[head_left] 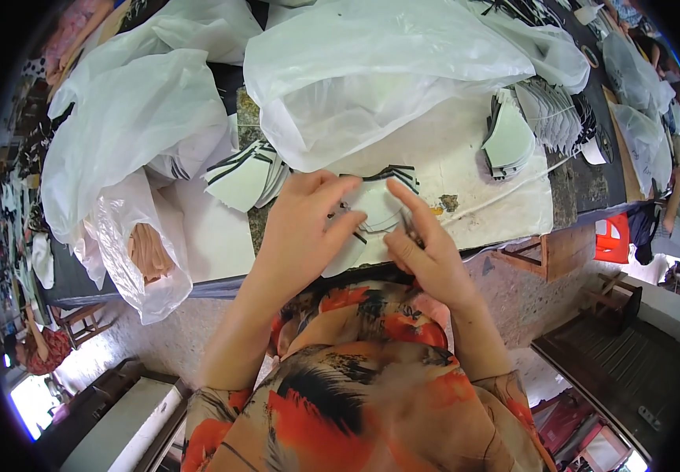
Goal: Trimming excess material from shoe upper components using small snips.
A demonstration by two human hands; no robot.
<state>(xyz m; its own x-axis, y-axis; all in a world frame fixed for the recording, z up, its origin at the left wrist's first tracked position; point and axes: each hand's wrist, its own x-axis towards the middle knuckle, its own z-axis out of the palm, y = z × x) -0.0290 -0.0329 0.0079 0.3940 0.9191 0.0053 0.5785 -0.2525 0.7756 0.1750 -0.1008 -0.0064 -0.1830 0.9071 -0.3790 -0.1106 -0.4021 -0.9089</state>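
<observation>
A small stack of white, fan-shaped fabric pieces with black edging (pixel 379 206) lies at the table's near edge, between my hands. My left hand (pixel 308 224) is bent over the left side of the pieces, thumb and fingertips gripping there; its other fingers are partly hidden. My right hand (pixel 422 244) is closed at the right side of the stack, its index finger reaching forward. A grey glint shows inside its curled fingers, but what it holds is too hidden to name. Another bundle of similar white pieces (pixel 247 177) lies left of my left hand.
A large white plastic bag (pixel 387 59) bulges over the far side of the table. To the left lie another white bag (pixel 131 118) and a clear bag with tan strips (pixel 151 256). More stacked pieces (pixel 510 141) sit to the right, beside a pale cord (pixel 505 194).
</observation>
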